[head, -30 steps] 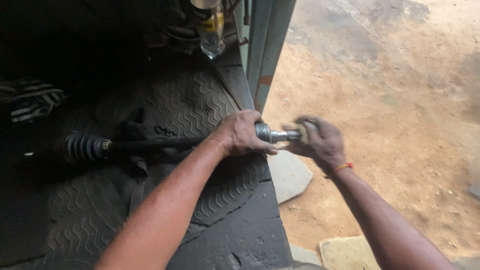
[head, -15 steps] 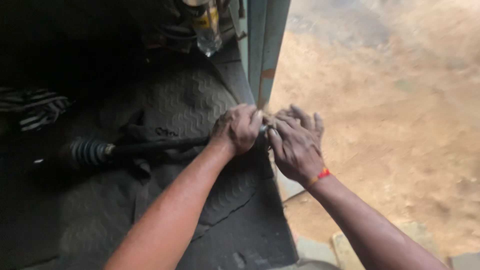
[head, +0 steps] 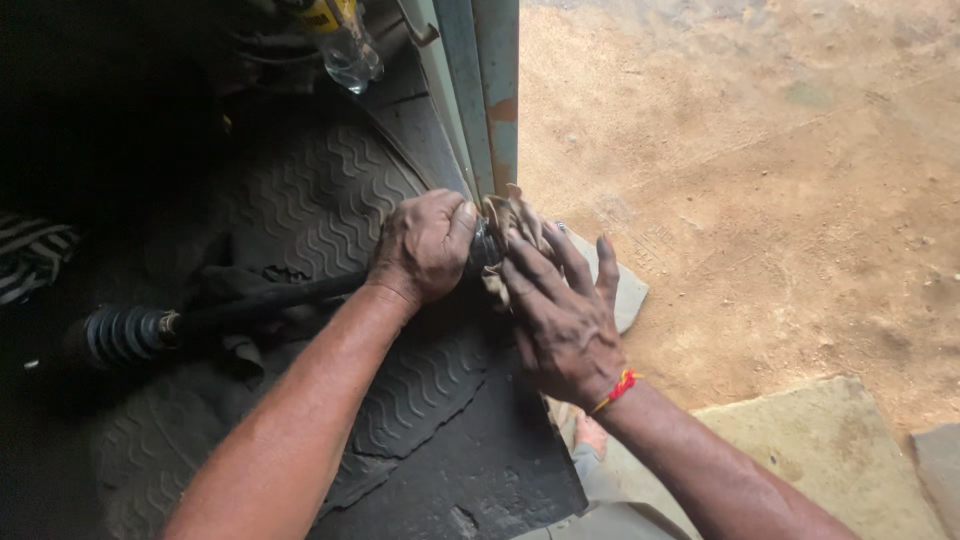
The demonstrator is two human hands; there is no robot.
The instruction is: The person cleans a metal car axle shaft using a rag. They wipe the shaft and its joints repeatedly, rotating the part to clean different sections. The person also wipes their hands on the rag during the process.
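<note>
Roughly, viewpoint: looking down from the person's head at a vehicle floor edge beside sandy ground.
Shaft: a dark metal axle shaft (head: 270, 300) lies on the ribbed rubber mat (head: 330, 210), long axis running left to right, ribbed rubber boot (head: 125, 335) at its left end, right end at the mat's right edge by the door frame (head: 480, 100).
Left hand: the left hand (head: 425, 245) is curled tight around the shaft's right end, knuckles up.
Right hand: the right hand (head: 560, 315) lies with fingers spread and mostly straight, pressing a pale rag (head: 510, 215) against the shaft's tip; whether it grips anything cannot be told.
Key relation: the shaft's tip sits between the two hands, just left of the right fingertips; the left hand is nearer.
Nearby: a clear plastic bottle (head: 345, 45) at the mat's far edge; flat stones (head: 820, 440) on the ground.
</note>
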